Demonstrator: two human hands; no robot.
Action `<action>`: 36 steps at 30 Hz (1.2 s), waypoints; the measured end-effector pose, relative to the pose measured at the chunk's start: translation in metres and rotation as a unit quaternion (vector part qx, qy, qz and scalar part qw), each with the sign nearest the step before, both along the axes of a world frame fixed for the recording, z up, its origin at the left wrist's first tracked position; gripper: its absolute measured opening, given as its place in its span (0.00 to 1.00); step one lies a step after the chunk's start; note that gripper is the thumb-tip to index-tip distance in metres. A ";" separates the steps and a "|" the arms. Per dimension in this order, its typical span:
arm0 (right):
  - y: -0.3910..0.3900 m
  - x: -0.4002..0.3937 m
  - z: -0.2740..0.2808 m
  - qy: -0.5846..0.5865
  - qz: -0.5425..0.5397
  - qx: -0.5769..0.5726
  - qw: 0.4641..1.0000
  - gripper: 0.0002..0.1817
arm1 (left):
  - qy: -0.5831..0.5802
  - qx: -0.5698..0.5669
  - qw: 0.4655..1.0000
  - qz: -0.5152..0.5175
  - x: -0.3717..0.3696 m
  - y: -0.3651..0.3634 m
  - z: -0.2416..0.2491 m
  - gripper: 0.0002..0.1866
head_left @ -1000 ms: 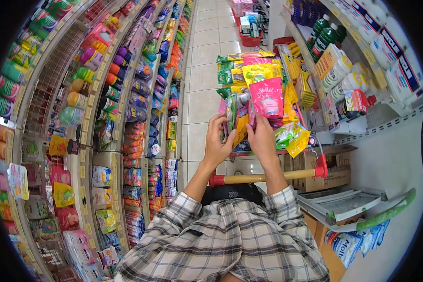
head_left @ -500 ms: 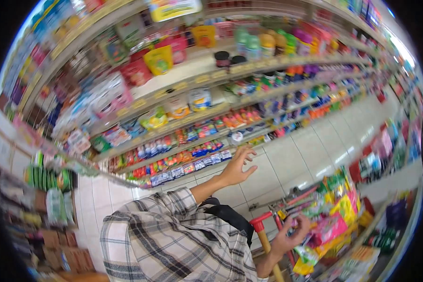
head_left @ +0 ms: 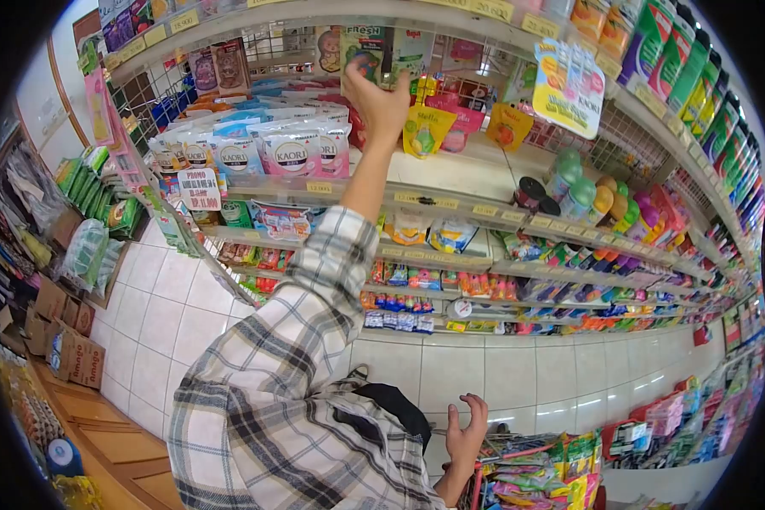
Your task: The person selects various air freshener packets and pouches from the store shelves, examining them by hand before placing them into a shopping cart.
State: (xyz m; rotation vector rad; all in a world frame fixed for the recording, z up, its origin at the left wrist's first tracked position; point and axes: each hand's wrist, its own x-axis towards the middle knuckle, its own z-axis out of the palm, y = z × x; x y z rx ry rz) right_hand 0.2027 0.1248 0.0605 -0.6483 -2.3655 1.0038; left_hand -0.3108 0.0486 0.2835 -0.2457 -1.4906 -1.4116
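Observation:
My left hand (head_left: 377, 106) is raised to the upper shelf, fingers apart, in front of a green "Fresh" pack (head_left: 362, 44) hanging at the back. Whether its fingertips touch the pack cannot be made out. A yellow pouch (head_left: 427, 130) stands just right of that hand, and white Kaori pouches (head_left: 291, 155) stand to its left. Low in the view, my right hand (head_left: 466, 432) is held with its fingers apart and nothing in it, above a cart of colourful packets (head_left: 561, 472).
Shelves of bottles (head_left: 697, 76) curve away on the right. A hanging promo sign (head_left: 569, 85) juts out at the upper right. Cardboard boxes (head_left: 78, 357) and green packs (head_left: 102, 191) stand at the left. Another rack of goods (head_left: 697, 416) is at the lower right.
My left hand has risen from above the floor to the upper shelf. My right hand has moved left in the view. The view has turned toward the left part of the shelves.

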 end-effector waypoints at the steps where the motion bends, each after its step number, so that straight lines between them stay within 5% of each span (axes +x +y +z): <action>1: 0.002 -0.005 0.000 0.003 -0.004 -0.002 1.000 0.13 | 0.001 -0.022 0.995 0.092 -0.018 -0.003 0.011 0.41; 4: 0.004 -0.015 0.000 0.012 -0.020 -0.010 1.000 0.12 | -0.004 0.001 0.994 0.108 -0.060 -0.014 0.028 0.50; 7: 0.007 -0.020 -0.012 0.011 -0.050 -0.025 0.998 0.12 | -0.165 -0.061 0.974 0.140 -0.073 -0.012 0.033 0.55; 11: 0.009 -0.021 -0.035 0.000 -0.094 -0.066 0.993 0.12 | -0.225 -0.130 0.965 0.018 -0.083 -0.026 0.038 0.60; 18: 0.027 -0.027 -0.066 -0.001 -0.127 -0.080 0.989 0.12 | -0.099 -0.032 0.961 -0.255 -0.164 -0.044 0.009 0.39; 21: 0.035 -0.034 -0.068 -0.009 -0.135 -0.114 0.984 0.12 | -0.153 -0.057 0.941 -0.296 -0.128 -0.059 0.025 0.41; 24: 0.046 -0.036 -0.079 -0.006 -0.128 -0.119 0.985 0.12 | -0.123 -0.073 0.967 -0.211 -0.114 -0.054 0.028 0.44; 27: 0.052 -0.038 -0.089 -0.022 -0.125 -0.121 0.984 0.11 | -0.091 -0.138 0.951 -0.261 -0.112 -0.058 0.034 0.47; 31: 0.052 -0.037 -0.095 -0.021 -0.132 -0.132 0.982 0.11 | -0.098 -0.128 0.979 -0.125 -0.116 -0.055 0.027 0.45; 36: 0.051 -0.037 -0.097 -0.024 -0.125 -0.142 0.982 0.10 | -0.116 -0.129 0.977 -0.125 -0.103 -0.056 0.028 0.45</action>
